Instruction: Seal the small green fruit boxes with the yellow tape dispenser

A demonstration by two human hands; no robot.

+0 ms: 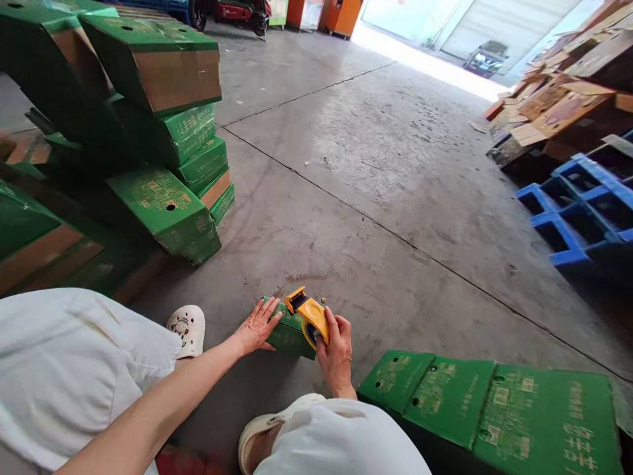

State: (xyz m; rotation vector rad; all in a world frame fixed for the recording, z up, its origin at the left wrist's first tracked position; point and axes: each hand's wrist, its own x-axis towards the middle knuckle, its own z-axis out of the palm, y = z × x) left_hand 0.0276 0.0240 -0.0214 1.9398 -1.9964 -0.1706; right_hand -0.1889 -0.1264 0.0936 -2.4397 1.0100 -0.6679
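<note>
A green cardboard box [285, 335] rests on the floor between my feet. My left hand [258, 326] lies on its left end, fingers stretched out over the top, pressing on the cardboard. Wrapped in my right hand [337, 351] is a yellow tape dispenser [315, 315], held over the box's right end with its cutting head pointing up and left. The tape roll is mostly hidden behind the dispenser's body and my fingers. Whether tape runs from it to the box cannot be made out.
Printed green boxes [452, 399] stand in a row at my right knee. More green boxes [168, 204] are stacked at the left. Flattened cardboard [568, 115] and blue plastic pallets [583, 204] are piled at the right. A red scooter [237, 12] stands far back.
</note>
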